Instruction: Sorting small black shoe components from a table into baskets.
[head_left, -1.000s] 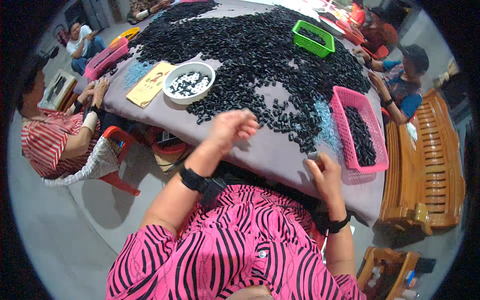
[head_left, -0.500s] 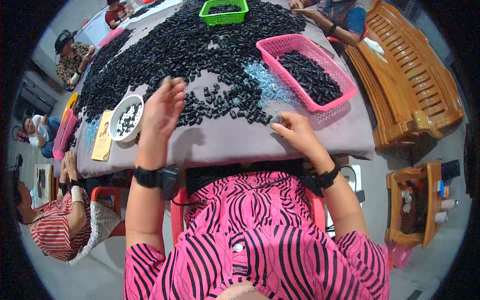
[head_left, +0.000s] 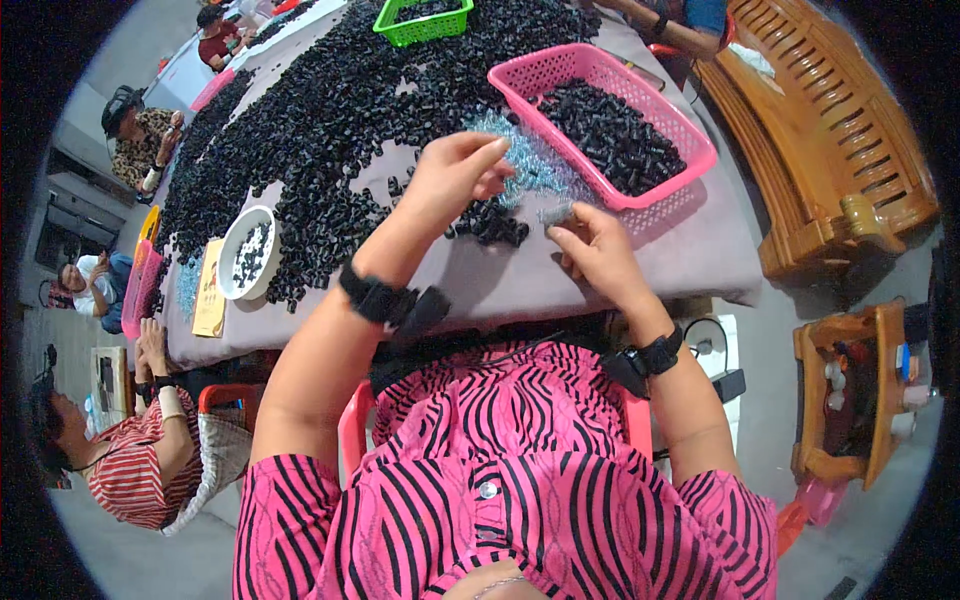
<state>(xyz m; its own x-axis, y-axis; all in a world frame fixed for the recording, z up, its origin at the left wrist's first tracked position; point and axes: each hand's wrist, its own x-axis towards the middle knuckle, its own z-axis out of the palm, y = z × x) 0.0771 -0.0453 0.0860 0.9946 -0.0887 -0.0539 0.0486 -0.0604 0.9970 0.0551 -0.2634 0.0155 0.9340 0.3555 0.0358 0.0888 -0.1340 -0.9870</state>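
Observation:
My right hand [head_left: 598,256] pinches a small bunch of clear plastic pieces [head_left: 554,214] between thumb and forefinger, over the front of the table. To its upper left, my left hand [head_left: 455,178] hovers above the near edge of the pile of small black plastic parts [head_left: 370,110]. Its thumb lies over curled fingers, and whatever they may hold is too small to make out. A scatter of bluish clear pieces [head_left: 545,165] lies just beyond my hands. Next to that scatter stands a pink perforated basket [head_left: 655,195] with black parts inside.
A white bowl [head_left: 232,262] of black parts and a yellow booklet [head_left: 208,300] stand at left on the cloth-covered table [head_left: 690,240]. A green basket [head_left: 425,30] sits at the far side. Several people sit around the table. A wooden bench [head_left: 830,130] is at right.
My left hand has swung to the right, from beside the white bowl to near the clear pieces, and its fingers have curled in. My right hand stays almost in place.

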